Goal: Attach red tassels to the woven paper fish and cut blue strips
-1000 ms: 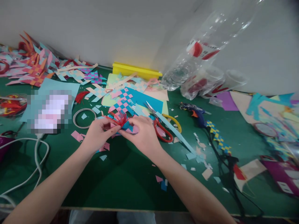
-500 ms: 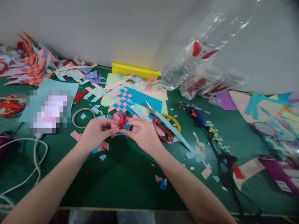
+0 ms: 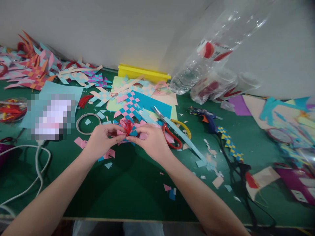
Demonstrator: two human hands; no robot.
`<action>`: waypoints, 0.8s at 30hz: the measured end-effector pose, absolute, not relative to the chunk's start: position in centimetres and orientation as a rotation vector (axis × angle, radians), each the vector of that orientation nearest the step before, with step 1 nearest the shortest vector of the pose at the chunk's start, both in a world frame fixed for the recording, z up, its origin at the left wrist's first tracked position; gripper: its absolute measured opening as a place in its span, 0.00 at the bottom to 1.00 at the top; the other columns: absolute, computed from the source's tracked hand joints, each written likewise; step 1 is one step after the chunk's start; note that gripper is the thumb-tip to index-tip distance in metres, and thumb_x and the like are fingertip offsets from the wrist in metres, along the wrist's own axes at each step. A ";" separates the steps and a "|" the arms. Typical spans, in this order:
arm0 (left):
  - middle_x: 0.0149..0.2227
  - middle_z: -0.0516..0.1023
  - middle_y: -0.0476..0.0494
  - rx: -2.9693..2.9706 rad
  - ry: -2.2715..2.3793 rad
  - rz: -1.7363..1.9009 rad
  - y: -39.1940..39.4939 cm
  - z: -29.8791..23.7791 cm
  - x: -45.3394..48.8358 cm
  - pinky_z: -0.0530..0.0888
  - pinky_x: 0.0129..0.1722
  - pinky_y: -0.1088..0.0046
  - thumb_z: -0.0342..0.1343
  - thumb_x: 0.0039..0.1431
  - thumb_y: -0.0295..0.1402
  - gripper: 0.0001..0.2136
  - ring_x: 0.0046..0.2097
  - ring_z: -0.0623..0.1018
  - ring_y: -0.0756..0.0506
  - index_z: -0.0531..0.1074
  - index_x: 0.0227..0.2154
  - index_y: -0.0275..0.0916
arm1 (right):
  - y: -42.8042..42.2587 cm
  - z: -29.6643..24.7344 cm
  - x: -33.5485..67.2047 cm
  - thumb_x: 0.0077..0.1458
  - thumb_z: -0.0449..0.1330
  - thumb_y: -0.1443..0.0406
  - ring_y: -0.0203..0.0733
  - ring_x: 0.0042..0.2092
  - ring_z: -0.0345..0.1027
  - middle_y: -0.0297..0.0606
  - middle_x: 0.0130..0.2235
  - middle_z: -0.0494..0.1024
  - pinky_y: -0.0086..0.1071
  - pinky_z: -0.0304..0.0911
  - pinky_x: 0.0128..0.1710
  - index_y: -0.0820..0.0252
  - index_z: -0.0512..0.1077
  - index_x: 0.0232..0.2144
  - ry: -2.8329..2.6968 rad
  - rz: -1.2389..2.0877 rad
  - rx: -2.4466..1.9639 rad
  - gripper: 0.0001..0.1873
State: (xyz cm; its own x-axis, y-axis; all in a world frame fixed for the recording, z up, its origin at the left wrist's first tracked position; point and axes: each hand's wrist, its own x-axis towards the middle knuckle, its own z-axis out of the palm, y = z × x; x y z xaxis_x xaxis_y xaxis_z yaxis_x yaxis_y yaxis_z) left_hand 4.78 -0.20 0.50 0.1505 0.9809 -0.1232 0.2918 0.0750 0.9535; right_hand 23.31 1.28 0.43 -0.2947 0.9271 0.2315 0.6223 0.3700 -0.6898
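Between my two hands, above the green table, is a pink and blue folded-paper piece (image 3: 133, 133) with a red tassel (image 3: 127, 126) standing up at its middle. My left hand (image 3: 104, 139) pinches its left side between thumb and fingers. On the right side, my right hand (image 3: 150, 139) grips it the same way. The fingertips cover part of the paper. Just behind lies a woven pink and blue paper fish (image 3: 129, 106). Scissors (image 3: 169, 131) with red and yellow handles lie close to my right hand, a light-blue paper strip (image 3: 184, 139) across them.
A tape roll (image 3: 88, 124) lies left of my hands, near a blurred phone (image 3: 52, 116) with a white cable. A glue gun (image 3: 206, 119) with a black cord lies to the right. A large plastic bottle (image 3: 197, 65) leans by the wall. Paper scraps (image 3: 172, 194) dot the green table (image 3: 118, 196).
The red tassel's strands sit slightly differently, more bunched upright. My hands keep nearly the same place and grip; the view has shifted very slightly.
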 end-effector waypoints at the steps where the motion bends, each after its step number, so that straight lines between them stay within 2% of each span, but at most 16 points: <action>1: 0.30 0.80 0.46 1.406 1.335 0.860 -0.2 0.5 4.8 0.74 0.31 0.75 0.64 0.50 0.37 0.08 0.30 0.78 0.49 0.77 0.30 0.37 | 1.3 0.5 23.3 0.44 0.70 0.59 0.44 0.33 0.72 0.33 0.26 0.78 0.38 0.64 0.39 0.56 0.76 0.22 -2.023 0.645 -1.330 0.09; 10: 0.29 0.79 0.46 1.364 1.359 0.866 -0.2 0.4 4.9 0.75 0.30 0.75 0.63 0.50 0.37 0.09 0.30 0.78 0.49 0.76 0.32 0.38 | 1.2 0.5 23.3 0.45 0.70 0.60 0.43 0.34 0.72 0.33 0.25 0.78 0.38 0.64 0.38 0.57 0.75 0.22 -2.019 0.643 -1.304 0.09; 15: 0.30 0.80 0.45 1.364 1.341 0.886 -0.2 0.3 5.0 0.75 0.31 0.74 0.64 0.49 0.37 0.09 0.30 0.78 0.48 0.77 0.31 0.37 | 1.2 0.5 23.4 0.49 0.67 0.58 0.41 0.32 0.71 0.33 0.26 0.78 0.37 0.63 0.38 0.56 0.76 0.23 -2.052 0.632 -1.286 0.09; 20: 0.30 0.79 0.45 1.372 1.354 0.870 -0.3 0.1 4.9 0.75 0.31 0.74 0.64 0.50 0.38 0.10 0.30 0.78 0.48 0.76 0.32 0.38 | 1.3 0.3 23.4 0.47 0.68 0.58 0.40 0.30 0.69 0.31 0.25 0.77 0.36 0.63 0.37 0.56 0.75 0.22 -2.039 0.592 -1.267 0.10; 24: 0.30 0.79 0.45 1.378 1.350 0.878 -0.2 0.3 5.0 0.75 0.31 0.73 0.63 0.50 0.38 0.09 0.30 0.78 0.48 0.76 0.31 0.37 | 1.3 0.3 23.4 0.46 0.69 0.59 0.41 0.32 0.71 0.32 0.26 0.78 0.36 0.63 0.37 0.56 0.75 0.22 -2.022 0.627 -1.265 0.09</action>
State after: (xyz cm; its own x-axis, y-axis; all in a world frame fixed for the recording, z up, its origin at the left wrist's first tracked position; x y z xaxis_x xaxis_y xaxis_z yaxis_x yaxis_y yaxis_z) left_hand 4.97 -0.22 0.31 0.1219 0.9835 -0.1337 0.2766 0.0958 0.9562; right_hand 23.45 1.31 0.32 -0.3122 0.9076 0.2807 0.5898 0.4168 -0.6917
